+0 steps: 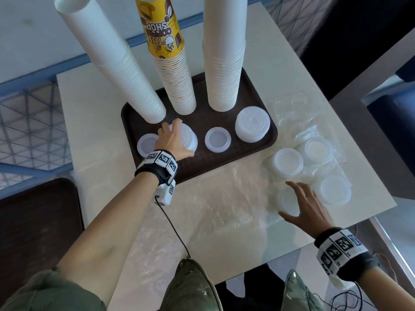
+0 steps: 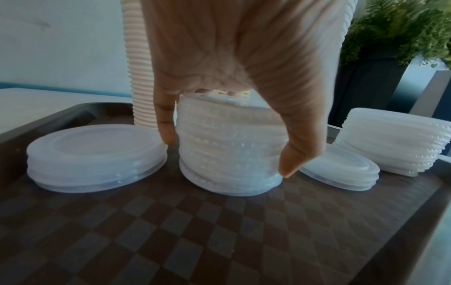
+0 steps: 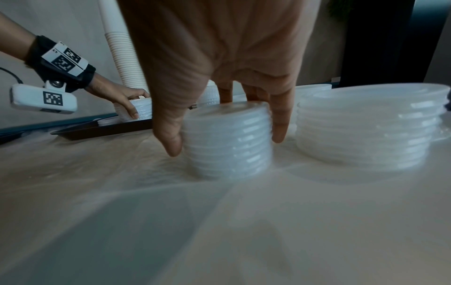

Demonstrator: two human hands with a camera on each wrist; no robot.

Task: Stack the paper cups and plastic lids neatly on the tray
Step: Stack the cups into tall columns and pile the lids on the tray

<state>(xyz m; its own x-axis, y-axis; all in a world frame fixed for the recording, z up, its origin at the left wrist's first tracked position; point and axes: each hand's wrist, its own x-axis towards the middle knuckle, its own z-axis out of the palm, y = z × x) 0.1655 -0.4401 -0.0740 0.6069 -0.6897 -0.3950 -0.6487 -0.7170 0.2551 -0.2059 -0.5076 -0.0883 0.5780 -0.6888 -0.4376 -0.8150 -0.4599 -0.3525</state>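
Observation:
A dark brown tray (image 1: 224, 162) carries three tall cup stacks: white (image 1: 125, 70), yellow-printed (image 1: 170, 63) and white (image 1: 224, 70). My left hand (image 1: 173, 131) grips a stack of clear lids (image 2: 231, 183) standing on the tray (image 2: 219, 231), thumb and fingers curled round its sides. More lid stacks sit on the tray at the left (image 1: 146, 144), middle (image 1: 217, 139) and right (image 1: 252, 124). My right hand (image 3: 225, 141) is spread over a lid stack (image 3: 229, 158) on the table, straight thumb and fingers straddling it. That view is blurred.
Other lid stacks (image 1: 284, 161) (image 1: 317, 150) (image 1: 334, 189) lie on crumpled clear plastic wrap (image 1: 224, 198) at the table's right. A dark chair seat (image 1: 33, 221) is at the lower left. The table edge runs close behind the right-hand stacks.

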